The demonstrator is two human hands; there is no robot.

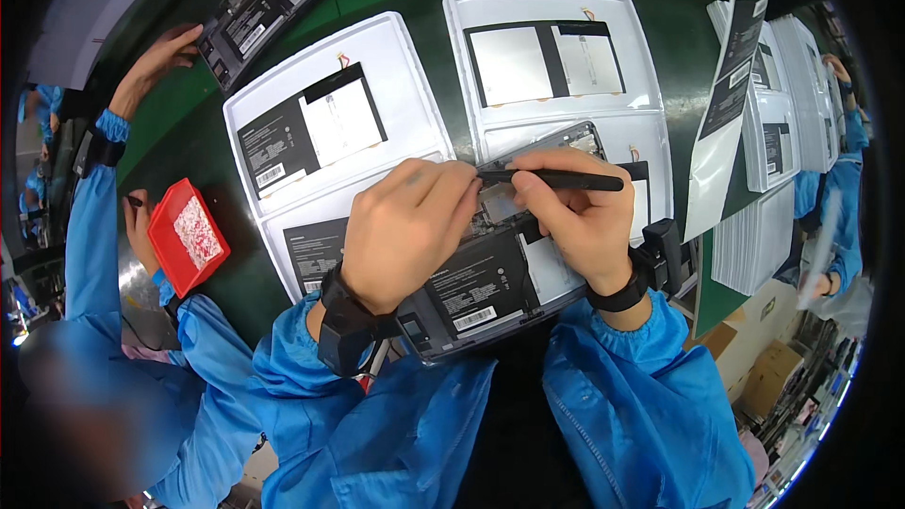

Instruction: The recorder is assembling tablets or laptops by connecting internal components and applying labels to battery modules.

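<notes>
An opened tablet housing [568, 139] lies tilted in front of me, with a black battery [468, 285] and circuit parts exposed. My right hand [586, 226] grips a slim black pen-shaped tool [589, 181] above it. The tool's tip points left, to the fingertips of my left hand [401, 231]. Those fingers are pinched together over the upper part of the housing. Whatever they hold, if anything, is hidden. Under and behind the housing are white plastic trays [455, 24] with flat batteries, among them a silver-and-black battery [514, 64].
At left, a co-worker's hand [162, 55] is beside another opened tablet [259, 24]; the other hand is near a red bin [179, 269] of small white-and-red pieces. A printed sheet [721, 132] stands at right, before stacked white trays [754, 240]. Another person works at far right.
</notes>
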